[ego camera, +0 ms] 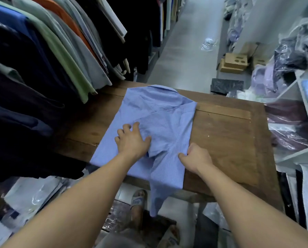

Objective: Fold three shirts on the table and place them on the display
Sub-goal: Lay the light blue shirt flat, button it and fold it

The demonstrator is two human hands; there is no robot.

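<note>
A light-blue shirt lies on the wooden table, collar toward the far edge, its right side folded in over the back and one end trailing off the near edge. The left hand presses the cloth with fingers spread and holds nothing, while the right hand pinches the shirt's right edge, fingers curled under it. Hanging garments crowd the left.

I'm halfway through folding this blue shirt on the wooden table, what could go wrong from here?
One end of the blue shirt hangs off the table; its weight might drag the fold askew. Fabric is bunched beside the left hand, which presses flat, so creases may get folded in. The right hand pinches only the folded edge, which could slip.
</note>
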